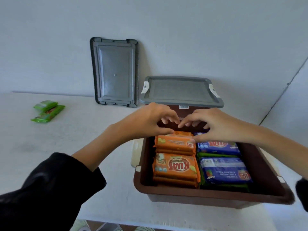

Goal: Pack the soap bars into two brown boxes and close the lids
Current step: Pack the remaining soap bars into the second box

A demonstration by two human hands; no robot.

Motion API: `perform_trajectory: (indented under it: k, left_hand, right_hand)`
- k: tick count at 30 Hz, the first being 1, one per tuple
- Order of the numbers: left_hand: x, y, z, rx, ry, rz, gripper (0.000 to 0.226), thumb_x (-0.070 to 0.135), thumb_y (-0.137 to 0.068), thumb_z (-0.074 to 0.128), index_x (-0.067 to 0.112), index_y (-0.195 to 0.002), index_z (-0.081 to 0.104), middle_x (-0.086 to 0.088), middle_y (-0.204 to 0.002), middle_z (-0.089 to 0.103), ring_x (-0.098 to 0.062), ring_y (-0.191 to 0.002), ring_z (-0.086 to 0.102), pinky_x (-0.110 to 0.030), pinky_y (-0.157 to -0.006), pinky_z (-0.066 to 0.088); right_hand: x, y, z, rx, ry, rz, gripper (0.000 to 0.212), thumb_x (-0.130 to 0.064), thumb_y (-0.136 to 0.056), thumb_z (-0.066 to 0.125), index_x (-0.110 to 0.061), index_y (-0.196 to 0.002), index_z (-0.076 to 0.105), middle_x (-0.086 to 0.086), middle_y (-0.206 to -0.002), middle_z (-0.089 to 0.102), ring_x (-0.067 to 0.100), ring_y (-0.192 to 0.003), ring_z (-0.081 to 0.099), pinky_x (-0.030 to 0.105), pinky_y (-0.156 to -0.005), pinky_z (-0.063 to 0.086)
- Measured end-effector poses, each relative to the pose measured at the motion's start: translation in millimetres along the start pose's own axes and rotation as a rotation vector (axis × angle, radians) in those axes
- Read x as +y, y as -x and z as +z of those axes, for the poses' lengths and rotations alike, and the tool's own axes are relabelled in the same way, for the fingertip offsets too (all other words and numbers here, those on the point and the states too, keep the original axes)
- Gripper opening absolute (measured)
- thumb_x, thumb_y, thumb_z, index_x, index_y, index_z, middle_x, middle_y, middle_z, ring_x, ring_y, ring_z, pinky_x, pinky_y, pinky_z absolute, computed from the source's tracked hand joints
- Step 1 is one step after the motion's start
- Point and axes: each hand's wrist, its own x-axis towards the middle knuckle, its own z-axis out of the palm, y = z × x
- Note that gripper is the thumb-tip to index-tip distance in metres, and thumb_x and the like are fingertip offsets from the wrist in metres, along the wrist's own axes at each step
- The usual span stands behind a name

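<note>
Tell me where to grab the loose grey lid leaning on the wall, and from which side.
Pinch the grey lid by its left long edge, coming from the left. It stands on a short edge, tilted back against the wall, so its top likely touches there, and the closed box crowds its right edge. The raised rim should give purchase.

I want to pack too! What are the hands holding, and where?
Both the left hand and right hand seem to pinch the far orange soap bar by its top edge, one near each end.
</note>
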Motion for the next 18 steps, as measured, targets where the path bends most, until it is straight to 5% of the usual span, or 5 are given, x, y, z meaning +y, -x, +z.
perform_trajectory:
  k: [8, 18]
  left_hand:
    - [-80, 74, -63, 0.31, -0.031, -0.281, 0.027, 0.024, -0.083, 0.066, 0.021, -0.11, 0.064, 0.013, -0.1, 0.058, -0.002, -0.09, 0.055, -0.002, -0.073, 0.04]
    - [-220, 186, -104, 0.581, 0.01, -0.758, 0.028, 0.022, -0.082, 0.068, 0.021, -0.109, 0.063, 0.002, -0.11, 0.062, -0.014, -0.098, 0.059, -0.031, -0.085, 0.048]
  right_hand:
    - [-71, -105, -9, 0.156, -0.037, -0.188, 0.046, -0.028, -0.078, 0.071, -0.031, -0.121, 0.056, -0.009, -0.105, 0.059, 0.004, -0.096, 0.055, -0.002, -0.069, 0.039]
    - [-158, -278, 22, 0.133, -0.081, -0.317, 0.048, -0.028, -0.079, 0.071, -0.029, -0.123, 0.054, 0.001, -0.112, 0.06, 0.014, -0.097, 0.058, 0.022, -0.081, 0.041]
